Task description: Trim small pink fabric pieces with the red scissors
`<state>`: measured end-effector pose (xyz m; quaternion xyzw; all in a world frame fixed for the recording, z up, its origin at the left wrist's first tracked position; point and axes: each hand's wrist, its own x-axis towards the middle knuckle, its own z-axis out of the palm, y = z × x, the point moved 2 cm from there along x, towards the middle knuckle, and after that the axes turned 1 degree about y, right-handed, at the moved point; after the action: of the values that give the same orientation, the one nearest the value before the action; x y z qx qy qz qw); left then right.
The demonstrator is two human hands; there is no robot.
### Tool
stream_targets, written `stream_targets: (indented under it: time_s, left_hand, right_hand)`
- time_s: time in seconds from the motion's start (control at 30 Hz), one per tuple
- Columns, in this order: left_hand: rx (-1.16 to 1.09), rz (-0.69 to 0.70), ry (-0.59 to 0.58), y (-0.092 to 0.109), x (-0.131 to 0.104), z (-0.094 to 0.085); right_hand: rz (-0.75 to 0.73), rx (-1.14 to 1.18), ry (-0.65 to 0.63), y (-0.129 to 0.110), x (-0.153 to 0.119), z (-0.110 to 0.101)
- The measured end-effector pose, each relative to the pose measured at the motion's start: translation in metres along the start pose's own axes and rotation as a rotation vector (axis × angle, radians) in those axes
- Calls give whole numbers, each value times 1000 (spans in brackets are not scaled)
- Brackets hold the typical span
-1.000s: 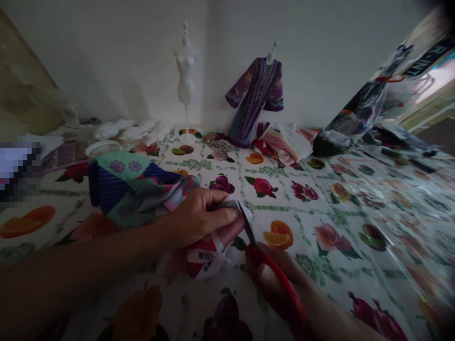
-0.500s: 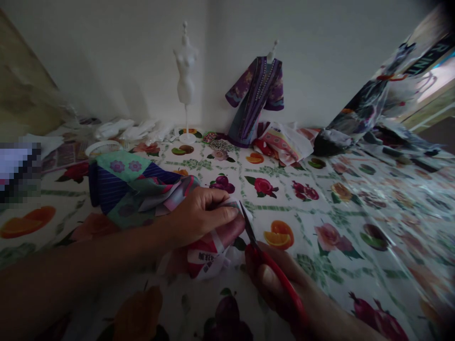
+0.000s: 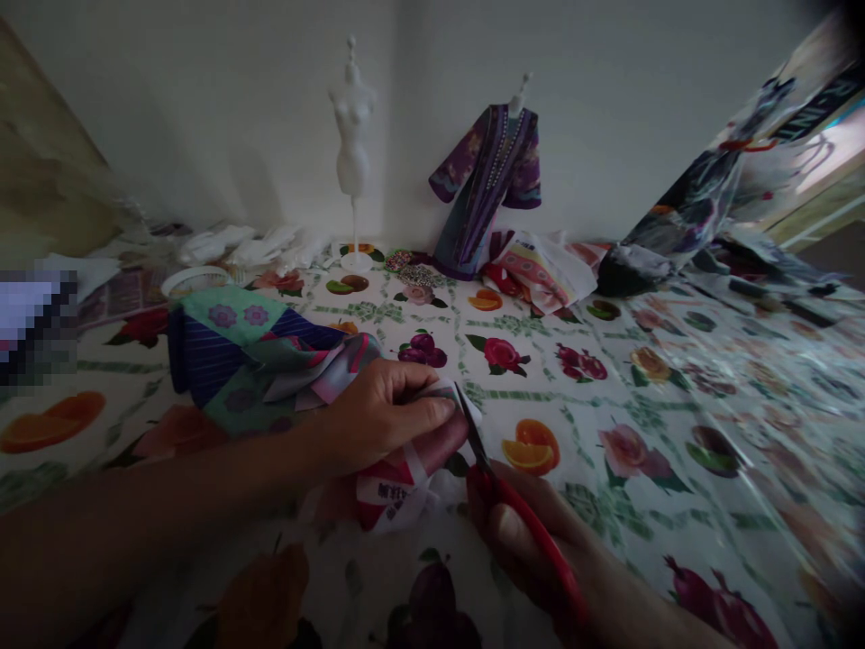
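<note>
Between the thumb and fingers of my left hand (image 3: 398, 406) is a piece of thin printed fabric (image 3: 392, 496), white with red parts and dark lettering, its lower end hanging over the table. My right hand (image 3: 527, 532) grips red-handled scissors (image 3: 533, 523). Their dark blades (image 3: 471, 424) point up and away from me, lying at the fabric's right edge just beyond my left thumb. Whether the blades are parted is hard to make out. Left of my left hand lies folded patchwork cloth (image 3: 236, 351) in green, navy stripes and pink.
A bare white mini dress form (image 3: 353, 135) stands at the back, beside another wearing a purple robe (image 3: 490, 189). Near them are crumpled printed fabric (image 3: 541, 270), a beaded heap (image 3: 412, 268) and a white round dish (image 3: 195, 281). Plastic-wrapped material (image 3: 696, 198) leans at right. The tablecloth (image 3: 541, 392) has fruit patterns.
Very little differs. The fabric edge and my left fingertips have shifted very slightly right by the blades; the scissors stay almost in place.
</note>
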<state>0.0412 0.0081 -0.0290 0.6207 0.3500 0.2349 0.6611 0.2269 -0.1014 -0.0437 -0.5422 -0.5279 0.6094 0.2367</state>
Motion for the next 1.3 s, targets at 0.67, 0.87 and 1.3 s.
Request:
stream_targets:
  time_s: [0.67, 0.87, 1.3]
  left_hand:
    - [-29, -7, -2, 1, 0, 1]
    - [-26, -9, 3, 3, -1, 2]
    - [40, 67, 23, 4, 2, -2]
  right_hand:
    - [-14, 31, 4, 4, -1, 1]
    - [14, 10, 35, 1, -1, 1]
    - [-33, 33, -6, 7, 2, 2]
